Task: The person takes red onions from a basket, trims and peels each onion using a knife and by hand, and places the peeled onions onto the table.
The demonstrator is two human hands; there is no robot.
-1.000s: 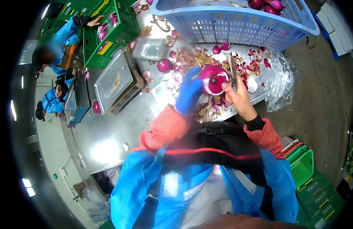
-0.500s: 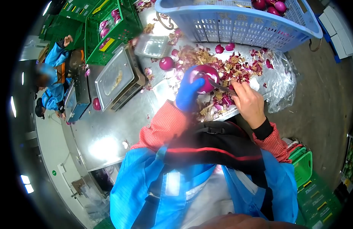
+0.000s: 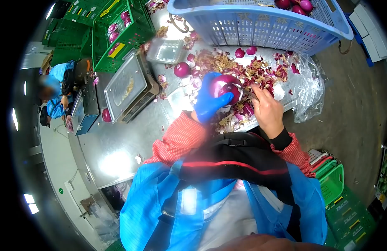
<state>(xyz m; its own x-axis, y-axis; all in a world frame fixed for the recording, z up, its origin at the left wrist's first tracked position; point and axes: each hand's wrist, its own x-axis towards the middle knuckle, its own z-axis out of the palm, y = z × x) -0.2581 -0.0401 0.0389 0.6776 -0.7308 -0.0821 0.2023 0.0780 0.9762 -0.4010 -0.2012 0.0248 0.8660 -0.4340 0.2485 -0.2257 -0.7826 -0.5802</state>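
A large red onion [image 3: 225, 87] with pale patches is gripped by my left hand [image 3: 208, 100], which wears a blue glove. My bare right hand [image 3: 268, 109] is closed around a knife [image 3: 249, 93], whose blade points left and reaches the onion's right side. Much of the knife is hidden by my fingers. Below and around the onion, red skins and dry peelings [image 3: 264, 73] lie scattered over the metal table [image 3: 135, 144]. Another onion [image 3: 182, 70] rests to the left of my left hand.
A blue basket [image 3: 260, 29] holding onions stands at the back. To the left are a scale [image 3: 128, 90], a clear plastic box [image 3: 164, 51] and a green crate [image 3: 118, 37]. Crumpled plastic [image 3: 309, 88] hangs at the right edge. Two people [image 3: 62, 77] are at the far left.
The onion went from between both hands into my left hand's grip and has since turned. The knife, upright earlier, now lies against it. A person at the far left lowered an arm.
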